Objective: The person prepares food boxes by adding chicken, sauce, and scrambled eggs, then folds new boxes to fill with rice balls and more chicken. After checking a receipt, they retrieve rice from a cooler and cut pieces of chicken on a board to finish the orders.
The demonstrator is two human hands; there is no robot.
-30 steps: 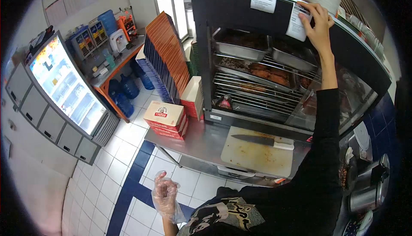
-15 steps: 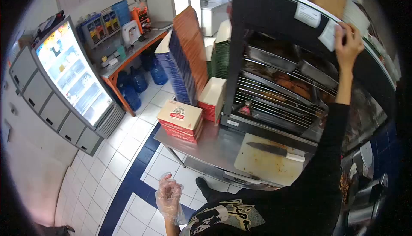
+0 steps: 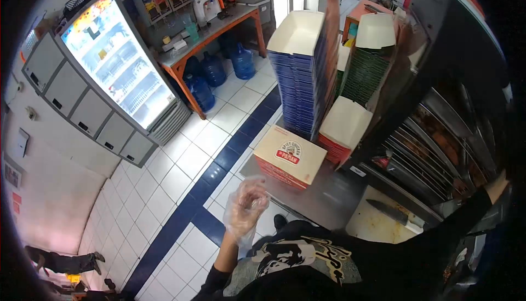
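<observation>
My left hand (image 3: 249, 209), in a clear plastic glove, is raised in front of my body with its fingers loosely curled and nothing visible in them. Nearest to it is a cream-and-red food box (image 3: 290, 156) on the steel table. At the far right edge, my right hand (image 3: 497, 186) reaches beside the black food cabinet (image 3: 422, 60); its fingers are lost in the dark image border. Inside the cabinet, metal trays of food (image 3: 435, 128) rest on wire racks. A knife (image 3: 388, 209) with a white handle lies on the stained cutting board (image 3: 361, 224).
Tall stacks of blue box trays (image 3: 296, 87), green ones (image 3: 367, 71) and red ones (image 3: 345, 125) stand on the steel table (image 3: 274, 183). A lit drinks fridge (image 3: 118, 60) and grey lockers (image 3: 82, 101) line the left wall. Water jugs (image 3: 211, 71) sit under an orange-framed table (image 3: 219, 31).
My view has swung left, so the cabinet and boxes sit farther right. My right hand, earlier up at the cabinet's top edge, now shows lower at the right border. My left hand stays raised.
</observation>
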